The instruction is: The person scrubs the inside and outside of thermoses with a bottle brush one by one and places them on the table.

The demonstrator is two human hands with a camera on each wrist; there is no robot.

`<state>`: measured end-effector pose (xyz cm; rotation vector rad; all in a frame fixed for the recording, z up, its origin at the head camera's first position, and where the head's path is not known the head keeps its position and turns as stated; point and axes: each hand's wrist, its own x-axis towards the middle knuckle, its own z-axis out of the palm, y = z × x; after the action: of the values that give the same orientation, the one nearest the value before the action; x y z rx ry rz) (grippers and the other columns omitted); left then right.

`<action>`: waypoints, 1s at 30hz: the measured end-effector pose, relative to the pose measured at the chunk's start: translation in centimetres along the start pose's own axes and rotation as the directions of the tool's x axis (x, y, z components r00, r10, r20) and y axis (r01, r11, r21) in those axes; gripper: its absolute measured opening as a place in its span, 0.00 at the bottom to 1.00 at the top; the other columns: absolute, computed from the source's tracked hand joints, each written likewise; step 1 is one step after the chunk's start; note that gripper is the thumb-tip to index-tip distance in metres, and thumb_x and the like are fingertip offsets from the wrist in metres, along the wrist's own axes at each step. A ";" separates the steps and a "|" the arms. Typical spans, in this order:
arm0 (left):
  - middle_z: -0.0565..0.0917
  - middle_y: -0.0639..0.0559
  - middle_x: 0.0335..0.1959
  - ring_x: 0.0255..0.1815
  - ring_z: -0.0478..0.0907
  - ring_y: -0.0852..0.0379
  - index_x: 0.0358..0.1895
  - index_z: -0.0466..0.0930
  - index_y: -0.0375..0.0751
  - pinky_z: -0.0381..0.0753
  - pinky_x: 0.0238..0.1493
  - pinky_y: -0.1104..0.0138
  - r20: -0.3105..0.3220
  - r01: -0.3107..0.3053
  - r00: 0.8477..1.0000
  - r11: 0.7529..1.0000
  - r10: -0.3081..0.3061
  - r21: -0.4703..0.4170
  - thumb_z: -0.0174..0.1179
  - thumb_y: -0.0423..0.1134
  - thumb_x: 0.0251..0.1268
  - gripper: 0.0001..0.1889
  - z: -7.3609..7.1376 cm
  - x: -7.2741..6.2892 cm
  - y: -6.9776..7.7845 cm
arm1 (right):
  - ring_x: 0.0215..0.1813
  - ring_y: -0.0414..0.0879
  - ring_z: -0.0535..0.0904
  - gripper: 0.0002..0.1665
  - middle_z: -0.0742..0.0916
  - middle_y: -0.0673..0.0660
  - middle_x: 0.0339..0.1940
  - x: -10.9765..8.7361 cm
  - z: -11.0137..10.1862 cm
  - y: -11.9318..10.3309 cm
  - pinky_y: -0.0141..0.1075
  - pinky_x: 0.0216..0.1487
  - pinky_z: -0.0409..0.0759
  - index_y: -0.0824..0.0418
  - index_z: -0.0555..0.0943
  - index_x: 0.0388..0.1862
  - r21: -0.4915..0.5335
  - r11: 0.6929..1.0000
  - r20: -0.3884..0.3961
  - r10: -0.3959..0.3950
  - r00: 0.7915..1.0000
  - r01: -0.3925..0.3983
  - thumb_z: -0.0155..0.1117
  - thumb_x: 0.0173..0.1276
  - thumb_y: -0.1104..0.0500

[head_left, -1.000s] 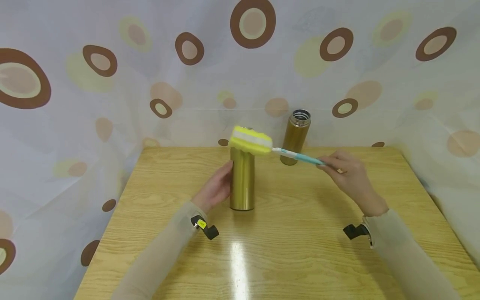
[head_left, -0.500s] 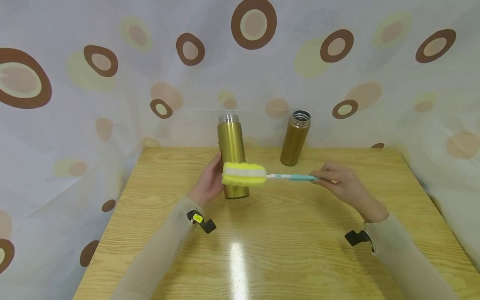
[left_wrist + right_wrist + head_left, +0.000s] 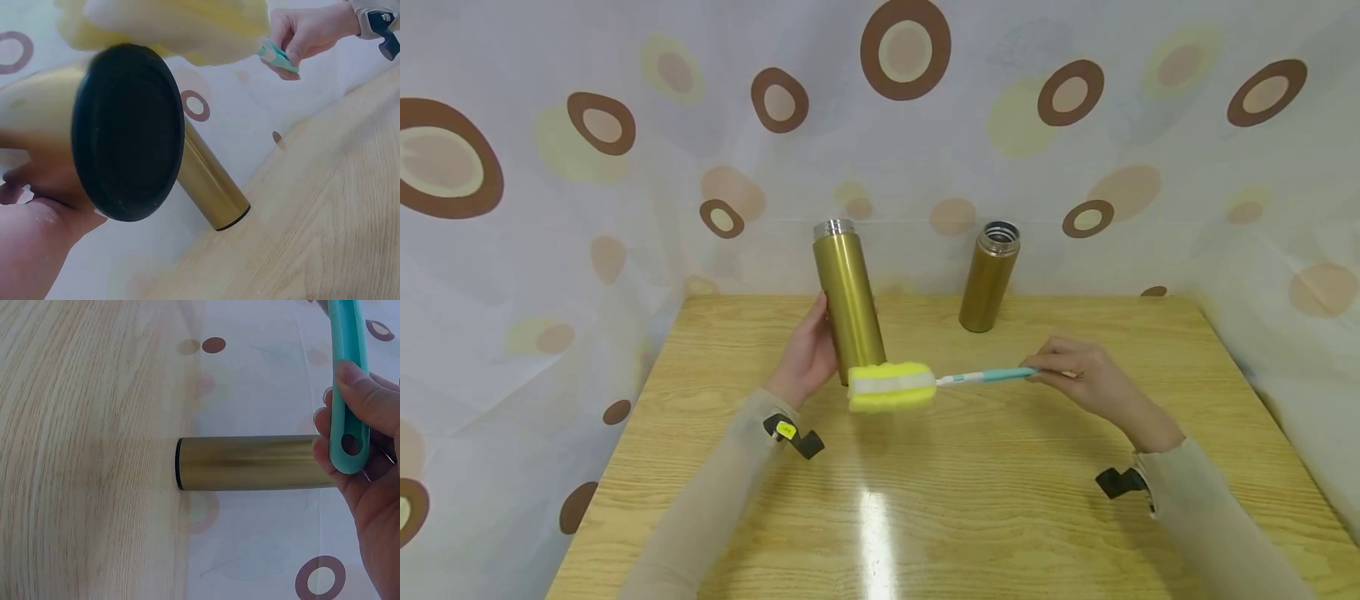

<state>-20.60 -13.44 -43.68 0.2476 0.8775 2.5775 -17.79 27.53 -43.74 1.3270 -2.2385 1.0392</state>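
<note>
My left hand (image 3: 808, 354) grips a gold thermos bottle (image 3: 850, 292) by its side, tilted with the silver threaded mouth leaning up and left. In the left wrist view its dark base (image 3: 128, 134) faces the camera, raised off the table. Between thumb and fingers, my right hand (image 3: 1078, 379) pinches the teal handle (image 3: 350, 425) of a bottle brush. The brush's yellow and white sponge head (image 3: 891, 386) points left and overlaps the bottle's lower end in the head view. Some left fingers are hidden behind the bottle.
A second gold thermos bottle (image 3: 990, 279), uncapped, stands upright at the table's back edge, right of the held one. The wooden table (image 3: 1000, 500) reaches back to a patterned curtain (image 3: 910, 167), which also hangs at both sides.
The held bottle has risen and moved left, going from upright to tilted. The brush head has dropped from the bottle's mouth to its lower end. The second bottle has stayed put.
</note>
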 end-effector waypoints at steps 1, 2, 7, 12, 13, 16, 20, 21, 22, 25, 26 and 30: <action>0.83 0.51 0.55 0.55 0.82 0.54 0.66 0.70 0.47 0.80 0.61 0.61 -0.012 0.001 1.000 1.000 -0.001 0.014 0.50 0.59 0.81 0.24 -0.1 0.0 0.0 | 0.30 0.35 0.73 0.14 0.87 0.50 0.36 -0.1 -0.1 0.0 0.23 0.29 0.70 0.63 0.91 0.42 -0.001 1.000 0.004 0.002 1.000 -0.002 0.67 0.73 0.54; 0.82 0.51 0.55 0.55 0.81 0.55 0.66 0.70 0.48 0.80 0.61 0.61 -0.023 0.002 1.000 0.999 -0.001 0.035 0.52 0.60 0.80 0.24 -0.2 0.0 0.0 | 0.31 0.35 0.74 0.09 0.88 0.51 0.36 -0.2 -0.2 0.0 0.23 0.29 0.70 0.63 0.91 0.42 0.005 1.000 0.007 0.011 1.000 -0.011 0.71 0.70 0.59; 0.81 0.53 0.56 0.57 0.79 0.55 0.67 0.69 0.50 0.78 0.64 0.61 -0.042 -0.010 0.999 0.994 0.015 0.107 0.58 0.62 0.74 0.29 -0.6 -0.1 -0.1 | 0.36 0.38 0.81 0.24 0.90 0.53 0.38 -0.6 -0.4 0.1 0.21 0.36 0.76 0.61 0.91 0.42 0.005 0.998 0.018 0.056 0.998 -0.056 0.77 0.47 0.80; 0.81 0.52 0.58 0.58 0.79 0.55 0.69 0.68 0.50 0.77 0.65 0.60 0.007 -0.051 0.999 0.991 0.050 0.124 0.65 0.61 0.70 0.32 -0.9 0.0 -0.1 | 0.38 0.38 0.85 0.27 0.91 0.54 0.38 -0.7 -0.6 0.0 0.20 0.41 0.79 0.61 0.91 0.42 0.002 0.996 0.021 0.084 0.996 -0.084 0.75 0.45 0.83; 0.81 0.52 0.58 0.58 0.79 0.55 0.69 0.68 0.50 0.77 0.65 0.59 0.018 -0.058 0.998 0.990 0.056 0.132 0.65 0.61 0.70 0.32 -0.9 0.0 -0.1 | 0.38 0.37 0.85 0.26 0.91 0.54 0.38 -0.7 -0.6 0.0 0.20 0.41 0.79 0.62 0.91 0.42 -0.003 0.996 0.017 0.089 0.996 -0.089 0.75 0.45 0.83; 0.82 0.52 0.57 0.57 0.79 0.55 0.68 0.70 0.49 0.79 0.63 0.59 0.002 -0.080 0.997 0.986 0.080 0.145 0.68 0.60 0.66 0.33 -0.9 0.1 -0.2 | 0.38 0.35 0.85 0.24 0.91 0.54 0.37 -0.6 -0.8 -0.1 0.20 0.39 0.79 0.64 0.91 0.42 -0.002 0.993 0.000 0.118 0.993 -0.118 0.75 0.47 0.82; 0.83 0.52 0.54 0.56 0.80 0.55 0.66 0.70 0.47 0.80 0.60 0.60 -0.062 -0.105 0.991 0.972 0.120 0.210 0.72 0.56 0.60 0.35 -0.6 -0.2 -0.4 | 0.38 0.34 0.85 0.22 0.92 0.55 0.36 -0.4 -1.0 0.0 0.19 0.39 0.79 0.65 0.91 0.42 -0.019 0.993 -0.026 0.112 0.993 -0.112 0.76 0.48 0.80; 0.83 0.52 0.54 0.56 0.80 0.56 0.66 0.70 0.46 0.81 0.59 0.60 -0.075 -0.106 0.989 0.968 0.126 0.228 0.72 0.54 0.61 0.34 -0.6 -0.2 -0.5 | 0.38 0.34 0.85 0.22 0.92 0.55 0.36 -0.3 -1.1 0.0 0.20 0.38 0.79 0.65 0.91 0.42 -0.030 0.993 -0.029 0.109 0.994 -0.110 0.76 0.48 0.80; 0.83 0.52 0.54 0.55 0.80 0.56 0.66 0.70 0.45 0.81 0.59 0.60 -0.079 -0.110 0.988 0.962 0.133 0.249 0.72 0.53 0.61 0.34 -0.6 -0.2 -0.5 | 0.37 0.34 0.84 0.22 0.92 0.54 0.36 -0.2 -1.2 -0.1 0.20 0.37 0.78 0.65 0.91 0.42 -0.048 0.994 -0.032 0.100 0.995 -0.101 0.76 0.48 0.80; 0.84 0.53 0.52 0.53 0.81 0.56 0.64 0.72 0.44 0.81 0.57 0.60 -0.084 -0.116 0.986 0.955 0.144 0.274 0.73 0.53 0.60 0.33 -0.7 -0.1 -0.8 | 0.35 0.34 0.82 0.21 0.91 0.54 0.37 0.1 -1.3 -0.2 0.21 0.35 0.76 0.64 0.91 0.43 -0.089 0.991 -0.037 0.098 0.994 -0.101 0.75 0.51 0.79; 0.84 0.53 0.51 0.53 0.81 0.56 0.63 0.73 0.44 0.81 0.56 0.60 -0.087 -0.114 0.986 0.954 0.143 0.276 0.74 0.53 0.58 0.33 -0.6 0.0 -1.0 | 0.34 0.33 0.81 0.20 0.91 0.54 0.37 0.2 -1.3 -0.2 0.22 0.33 0.75 0.64 0.91 0.44 -0.099 0.990 -0.036 0.101 0.994 -0.104 0.75 0.52 0.78; 0.85 0.53 0.51 0.52 0.82 0.56 0.62 0.74 0.45 0.82 0.55 0.59 -0.083 -0.104 0.988 0.957 0.131 0.270 0.77 0.56 0.52 0.36 -0.4 0.1 -1.6 | 0.31 0.34 0.75 0.20 0.91 0.53 0.36 0.6 -0.9 -0.3 0.25 0.30 0.71 0.64 0.91 0.44 -0.106 0.989 -0.034 0.104 0.994 -0.107 0.75 0.53 0.78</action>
<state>-20.25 -12.47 -44.96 0.2558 1.2837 2.5947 -17.93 27.67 -42.64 1.1531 -2.3300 0.9515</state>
